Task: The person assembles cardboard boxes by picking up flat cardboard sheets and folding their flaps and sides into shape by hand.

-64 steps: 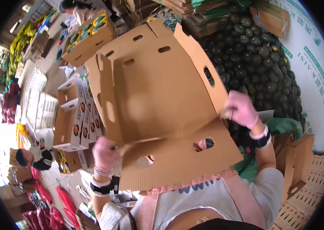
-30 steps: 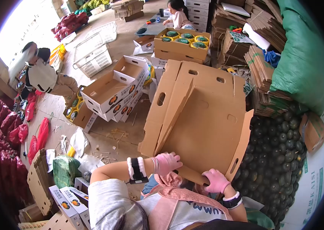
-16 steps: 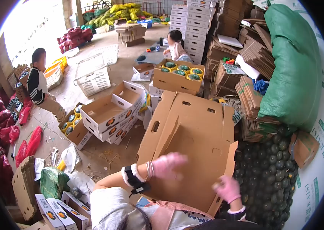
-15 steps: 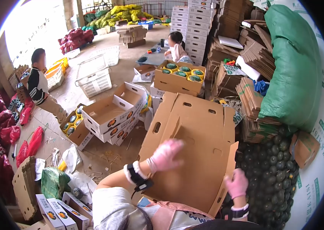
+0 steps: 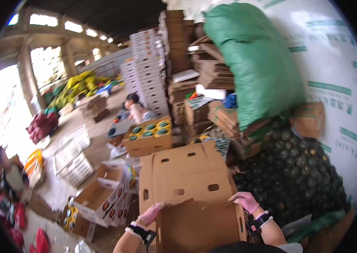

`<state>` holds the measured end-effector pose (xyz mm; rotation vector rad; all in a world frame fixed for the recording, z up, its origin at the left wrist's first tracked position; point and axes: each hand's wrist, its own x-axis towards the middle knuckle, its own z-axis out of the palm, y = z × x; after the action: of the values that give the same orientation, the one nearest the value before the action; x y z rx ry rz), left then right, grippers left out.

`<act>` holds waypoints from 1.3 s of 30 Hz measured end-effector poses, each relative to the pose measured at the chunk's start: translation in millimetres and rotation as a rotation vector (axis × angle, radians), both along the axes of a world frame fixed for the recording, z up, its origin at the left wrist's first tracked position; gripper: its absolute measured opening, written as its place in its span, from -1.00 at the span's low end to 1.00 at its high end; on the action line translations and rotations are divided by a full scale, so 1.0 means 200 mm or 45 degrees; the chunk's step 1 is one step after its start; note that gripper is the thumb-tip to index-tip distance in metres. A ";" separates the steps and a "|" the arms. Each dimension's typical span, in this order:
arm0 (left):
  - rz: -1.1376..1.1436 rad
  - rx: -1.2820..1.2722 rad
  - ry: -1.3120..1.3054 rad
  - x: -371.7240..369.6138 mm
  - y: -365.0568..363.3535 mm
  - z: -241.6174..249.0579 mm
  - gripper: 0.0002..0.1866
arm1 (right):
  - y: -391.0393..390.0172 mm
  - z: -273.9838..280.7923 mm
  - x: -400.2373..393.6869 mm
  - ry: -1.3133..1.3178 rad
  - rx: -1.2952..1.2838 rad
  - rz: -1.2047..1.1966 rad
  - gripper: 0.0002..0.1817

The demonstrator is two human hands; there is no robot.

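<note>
A partly folded brown cardboard box (image 5: 199, 230) lies right in front of me, its side walls raised. Behind its tray part, a flat cardboard sheet with oval hand holes (image 5: 195, 175) spreads away from me. My left hand (image 5: 152, 213), in a pink glove, is closed on the box's left far corner. At the right far corner, my right hand (image 5: 247, 201), gloved in pink too, pinches the cardboard edge, thumb toward the inside. Both wrists wear black-and-white bands.
Dark round fruit (image 5: 290, 168) are heaped to the right, below a big green sack (image 5: 254, 63). Ahead stands a carton of yellow-wrapped fruit (image 5: 149, 137). White printed boxes (image 5: 102, 198) are stacked on the left. One person (image 5: 136, 109) crouches ahead; another (image 5: 14, 177) stands far left.
My view has swung to the right and up. My left hand has gone from over the cardboard's middle to its left corner, and the side walls now stand up.
</note>
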<state>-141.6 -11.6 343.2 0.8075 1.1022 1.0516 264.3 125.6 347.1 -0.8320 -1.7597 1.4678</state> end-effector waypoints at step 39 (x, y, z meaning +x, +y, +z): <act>-0.773 0.465 2.143 0.37 0.27 0.09 -0.55 | 0.02 0.04 -0.38 -1.609 1.357 0.292 -0.54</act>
<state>-67.4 43.1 362.1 2.3104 1.7776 -0.2077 188.3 129.6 355.4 -0.9774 -3.0877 -0.2789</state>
